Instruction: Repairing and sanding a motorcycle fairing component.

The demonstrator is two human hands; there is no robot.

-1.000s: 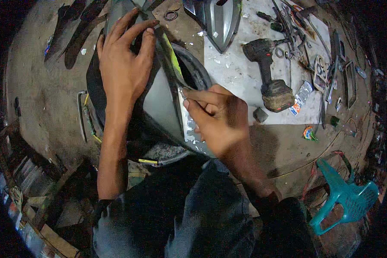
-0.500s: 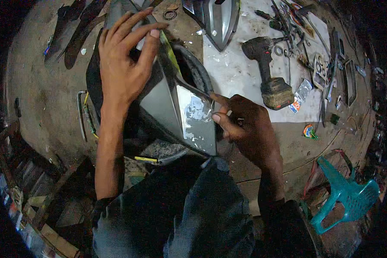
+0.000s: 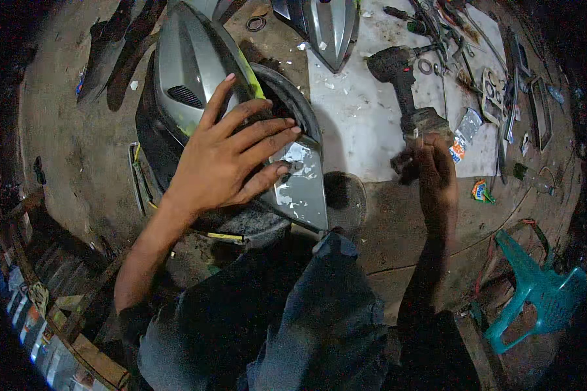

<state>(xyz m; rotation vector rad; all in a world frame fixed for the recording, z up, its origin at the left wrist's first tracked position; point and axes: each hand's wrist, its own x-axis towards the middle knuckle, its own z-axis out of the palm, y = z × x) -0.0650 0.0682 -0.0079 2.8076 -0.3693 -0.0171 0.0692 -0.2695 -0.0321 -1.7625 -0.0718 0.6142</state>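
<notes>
A grey motorcycle body panel (image 3: 195, 58) with a vent and a yellow-green stripe lies across a round black tub (image 3: 306, 107). Its lower pointed end carries ragged white and silvery patches (image 3: 297, 173), like a partly peeled sticker. My left hand (image 3: 231, 153) lies spread over the middle of the panel, fingers apart and covering part of the patches. Off to the right, my right hand (image 3: 437, 169) is above the floor by the battery of a black cordless drill (image 3: 401, 88). Its thumb and fingertips are pinched together; whatever is between them is too small to make out.
A white sheet (image 3: 346, 143) holds the drill, several tools and metal parts (image 3: 496, 98). Another grey panel (image 3: 332, 32) lies at the far middle, dark panels (image 3: 117, 58) at far left. A teal plastic piece (image 3: 541, 300) sits at the near right. White flakes dot the floor.
My right hand has left the panel's edge and moved right to beside the drill. My left hand has slid nearer and right, from the panel's upper part to its middle.
</notes>
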